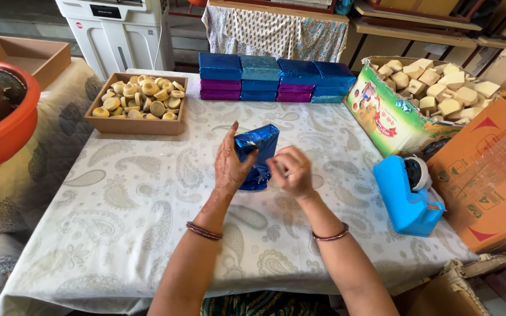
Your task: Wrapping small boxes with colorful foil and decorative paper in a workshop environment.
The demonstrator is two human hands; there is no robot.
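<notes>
Nearest the camera, the person's left hand [229, 161] is steadying a blue foil-wrapped block [257, 153] that is standing on end on the paisley tablecloth [118, 222], palm and thumb pressed flat against its left face. The right hand [291, 171] is pinching the loose foil at the block's lower right side, fingers curled tight on the fold; what else it may be holding cannot be told. By the look of it, this block is partly wrapped, with the end flap not yet closed.

Just to the right, a blue tape dispenser [405, 196] is sitting within reach, untouched. Farther back on the left, a wooden tray [137, 124] is holding round yellowish cakes [142, 96], unwrapped. On the right, a printed carton [385, 114] is holding pale cut blocks [434, 85], also bare. Along the far edge, finished blue and purple parcels [276, 79] are lying stacked in a row, suggesting a fair batch is done and plenty is waiting.
</notes>
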